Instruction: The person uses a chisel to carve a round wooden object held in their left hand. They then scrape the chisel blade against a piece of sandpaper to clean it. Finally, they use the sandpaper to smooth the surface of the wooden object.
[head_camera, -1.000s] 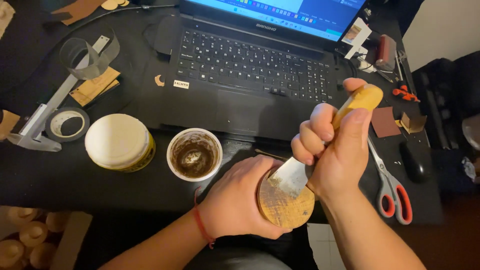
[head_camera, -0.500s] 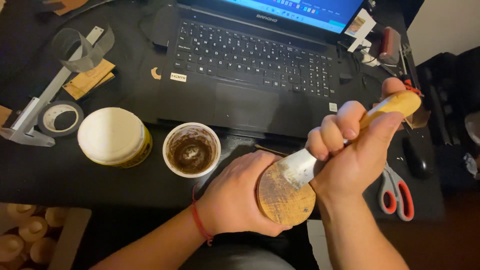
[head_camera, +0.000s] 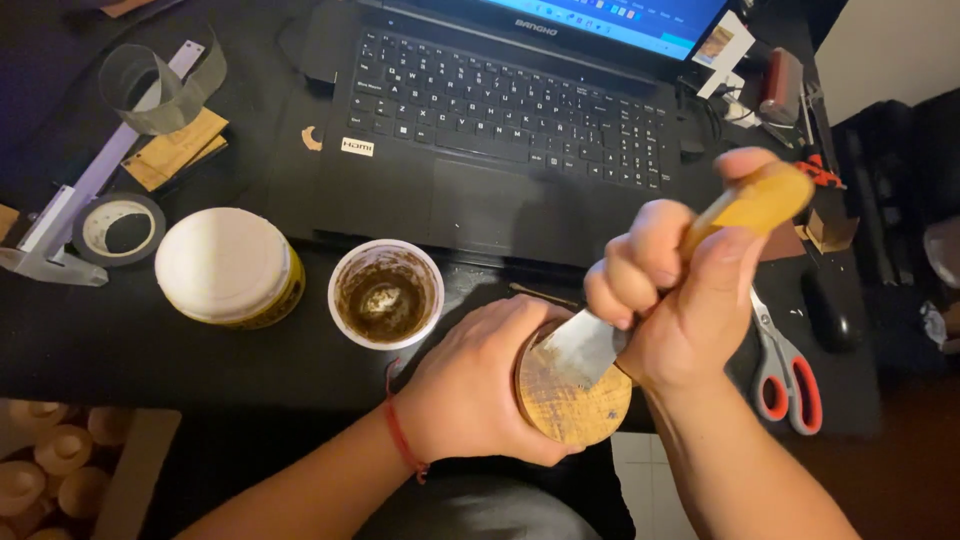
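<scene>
My left hand (head_camera: 478, 378) grips a round wooden piece (head_camera: 570, 400) at the desk's near edge, its flat circular face turned up toward me. My right hand (head_camera: 680, 290) is shut around the yellow wooden handle of a putty knife (head_camera: 585, 345), whose metal blade lies flat on that wooden face. A red cord circles my left wrist. Just left of my left hand stands an open white cup (head_camera: 386, 294) smeared inside with brown paste.
An open black laptop (head_camera: 500, 110) fills the back of the black desk (head_camera: 150, 340). A lidded white tub (head_camera: 228, 266), a tape roll (head_camera: 120, 228) and a caliper (head_camera: 70, 215) lie at the left. Red-handled scissors (head_camera: 785, 375) lie at the right. Several wooden pieces (head_camera: 45, 465) sit at bottom left.
My right hand has tilted the putty knife and drawn its blade across the wooden face. My left hand kept hold of the piece.
</scene>
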